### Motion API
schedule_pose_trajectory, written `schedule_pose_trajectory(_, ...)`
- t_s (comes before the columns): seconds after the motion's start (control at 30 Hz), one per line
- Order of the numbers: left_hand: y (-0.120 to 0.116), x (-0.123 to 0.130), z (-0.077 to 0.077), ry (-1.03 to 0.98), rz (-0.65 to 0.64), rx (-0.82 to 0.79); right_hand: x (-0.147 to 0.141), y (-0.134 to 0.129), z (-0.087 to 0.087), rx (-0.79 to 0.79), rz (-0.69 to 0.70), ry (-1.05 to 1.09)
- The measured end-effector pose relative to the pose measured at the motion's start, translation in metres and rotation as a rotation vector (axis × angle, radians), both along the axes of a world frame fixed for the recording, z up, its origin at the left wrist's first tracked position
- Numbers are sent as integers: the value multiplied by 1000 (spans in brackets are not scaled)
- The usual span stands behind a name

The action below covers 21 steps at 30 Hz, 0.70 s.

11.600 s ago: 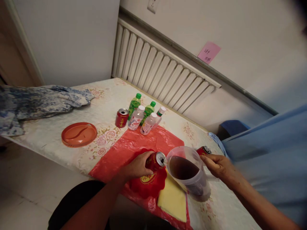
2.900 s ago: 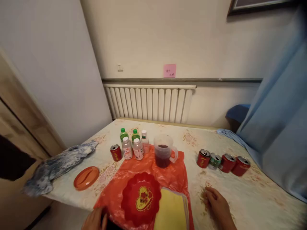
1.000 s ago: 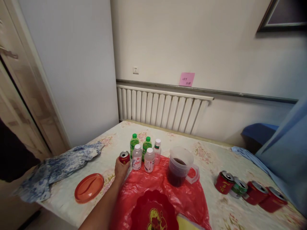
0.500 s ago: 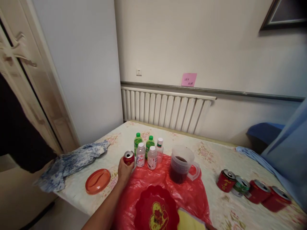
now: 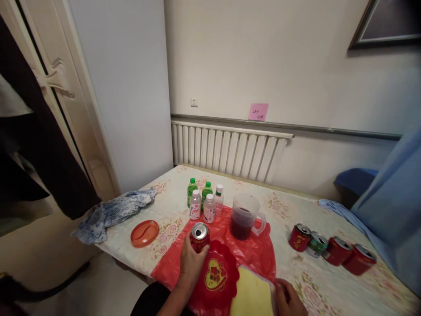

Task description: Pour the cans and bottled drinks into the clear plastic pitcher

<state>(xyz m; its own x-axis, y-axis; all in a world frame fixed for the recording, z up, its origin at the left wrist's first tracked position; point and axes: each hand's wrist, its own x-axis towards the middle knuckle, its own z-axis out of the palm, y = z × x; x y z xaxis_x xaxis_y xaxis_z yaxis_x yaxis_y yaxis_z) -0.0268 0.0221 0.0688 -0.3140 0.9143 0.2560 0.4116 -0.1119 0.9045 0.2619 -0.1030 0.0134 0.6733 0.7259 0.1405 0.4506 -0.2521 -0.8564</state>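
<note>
A red drink can [image 5: 200,239] with an opened top is in my left hand [image 5: 191,264], its fingers wrapped round the side. The can is held upright beside the far left rim of a red scalloped tray [image 5: 230,259], which has a gold heart design. My right hand [image 5: 289,298] is closed at the right edge of a folded yellow cloth [image 5: 252,292] and seems to pinch it; its fingertips are partly hidden. Under the tray spreads a red plastic bag [image 5: 261,261]. A clear measuring jug [image 5: 243,219] of dark liquid stands on the bag.
Several small bottles, among them a white-capped bottle [image 5: 209,208], stand behind the can. A row of cans, one a green can [image 5: 316,244], is at the right. An orange lid [image 5: 144,234] and a blue-white cloth [image 5: 121,210] lie left on the floral tablecloth [image 5: 283,206].
My left hand has brought the can from beside the bottles nearer to me, to the tray's rim. My right hand has come further into view at the cloth. The view has shifted slightly.
</note>
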Motion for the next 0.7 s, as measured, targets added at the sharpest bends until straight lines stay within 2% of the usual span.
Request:
schedule_pose_trajectory(0.03,-10,5,0,-13,-16,4,-10,0,11,19,5,31)
schedule_pose_trajectory(0.17,-44,28,0,-11,-72,33,-65,-4,59,111,317,167)
schedule_pose_trajectory(0.27,-61,41,-1,1,-104,49,-102,-9,80,202,440,227)
schedule_pose_trajectory(0.4,-74,49,-2,-27,-163,72,-124,-15,79,222,503,285)
schedule_pose_trajectory(0.57,-88,56,0,-3,-189,101,-123,-22,69,219,515,393)
schedule_pose_trajectory(0.7,-96,61,2,31,-247,134,-118,-26,76,186,507,467)
